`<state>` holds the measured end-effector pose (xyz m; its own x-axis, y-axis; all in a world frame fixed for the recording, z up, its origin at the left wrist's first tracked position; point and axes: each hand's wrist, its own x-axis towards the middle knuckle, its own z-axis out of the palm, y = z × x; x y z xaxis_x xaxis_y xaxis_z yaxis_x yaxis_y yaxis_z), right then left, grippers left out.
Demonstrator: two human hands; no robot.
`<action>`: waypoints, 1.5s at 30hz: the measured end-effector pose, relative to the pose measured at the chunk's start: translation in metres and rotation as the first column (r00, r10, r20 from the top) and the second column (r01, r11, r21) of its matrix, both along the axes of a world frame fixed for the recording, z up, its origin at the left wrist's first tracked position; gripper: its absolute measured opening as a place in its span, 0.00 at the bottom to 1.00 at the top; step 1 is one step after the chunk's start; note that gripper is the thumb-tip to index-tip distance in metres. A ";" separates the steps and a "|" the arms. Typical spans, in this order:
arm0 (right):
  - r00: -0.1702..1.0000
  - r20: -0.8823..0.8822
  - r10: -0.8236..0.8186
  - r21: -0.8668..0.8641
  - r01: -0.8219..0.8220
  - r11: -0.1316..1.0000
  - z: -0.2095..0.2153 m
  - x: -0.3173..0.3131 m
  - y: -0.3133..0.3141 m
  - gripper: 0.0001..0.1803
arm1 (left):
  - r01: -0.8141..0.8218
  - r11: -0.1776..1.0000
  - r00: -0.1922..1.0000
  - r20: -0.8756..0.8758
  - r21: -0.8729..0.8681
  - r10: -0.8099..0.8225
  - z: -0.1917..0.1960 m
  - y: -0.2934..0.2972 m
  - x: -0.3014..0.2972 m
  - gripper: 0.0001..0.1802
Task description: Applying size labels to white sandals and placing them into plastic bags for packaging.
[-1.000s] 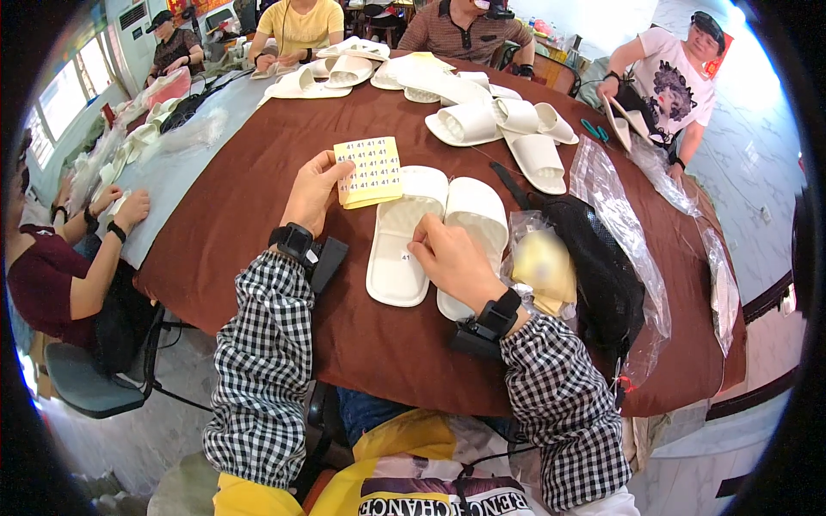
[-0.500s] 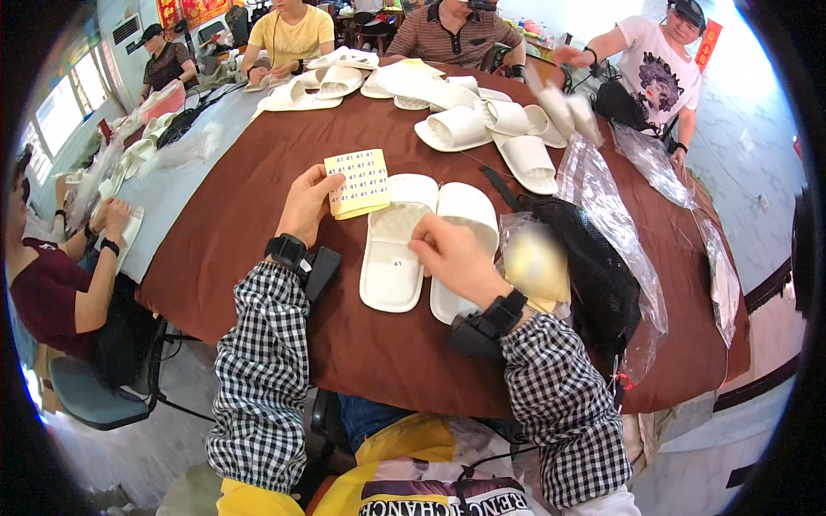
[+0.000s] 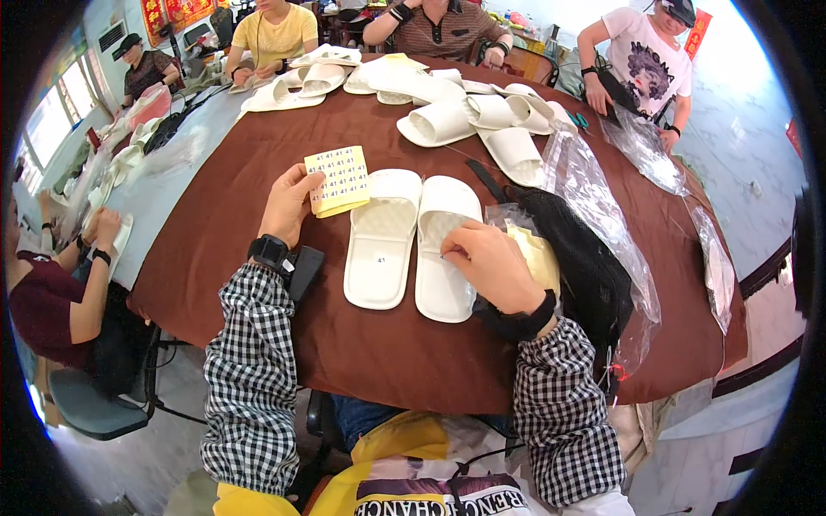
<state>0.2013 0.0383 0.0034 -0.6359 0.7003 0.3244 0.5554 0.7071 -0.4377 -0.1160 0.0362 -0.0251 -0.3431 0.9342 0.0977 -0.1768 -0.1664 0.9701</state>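
A pair of white slippers lies side by side on the brown table (image 3: 258, 206) in front of me. The left slipper (image 3: 381, 238) has a small round sticker on its insole. My right hand (image 3: 484, 262) rests on the insole of the right slipper (image 3: 443, 245), fingertips pinched together against it. My left hand (image 3: 288, 202) holds up a yellow sheet of small stickers (image 3: 338, 180) just left of the slippers. Both forearms wear black-and-white checked sleeves and dark wrist devices.
A black mesh bag (image 3: 576, 258) and clear plastic bags (image 3: 594, 189) lie to the right of my right hand. More white slippers (image 3: 482, 116) are piled at the table's far side. Other people sit around the table's far and left edges.
My right hand has stayed on the right slipper, shifting slightly toward its insole. My left hand still holds the sticker sheet in about the same place.
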 end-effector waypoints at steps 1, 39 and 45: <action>1.000 0.001 -0.016 0.042 0.016 0.999 0.000 -0.004 -0.001 0.07 | 0.002 1.000 1.000 0.000 0.000 -0.002 0.001 -0.001 0.000 0.11; 0.972 0.211 0.101 0.158 -0.136 0.978 -0.013 -0.016 0.016 0.05 | -0.027 1.000 0.999 0.029 -0.011 0.027 -0.014 -0.010 -0.011 0.11; 0.962 0.171 0.215 0.111 -0.235 0.966 -0.010 -0.006 0.020 0.06 | -0.033 0.999 0.999 0.016 -0.028 0.033 -0.013 -0.009 -0.012 0.11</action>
